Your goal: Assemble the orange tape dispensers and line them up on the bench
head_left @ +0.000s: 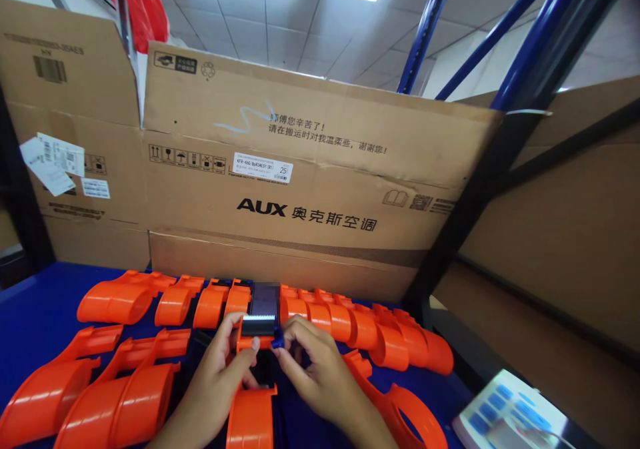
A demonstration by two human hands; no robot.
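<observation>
An orange tape dispenser (245, 343) with a black strip and a pale toothed blade is held up at the front centre. My left hand (223, 362) is closed around its left side, thumb on the front edge. At its right end, my right hand (315, 362) pinches a small dark blue part (278, 339) between thumb and fingers. Just below is an orange curved body (250, 419); whether it belongs to the held dispenser, I cannot tell. Behind my hands lies a dark rectangular piece (265, 297).
Orange dispenser bodies line the blue table (35, 302), including a left group (115, 392), a right-hand row (360, 325) and a large ring-shaped one (415, 412). A white device with blue keys (510, 409) sits front right. A cardboard wall (310, 235) and dark rack post (450, 235) bound the back.
</observation>
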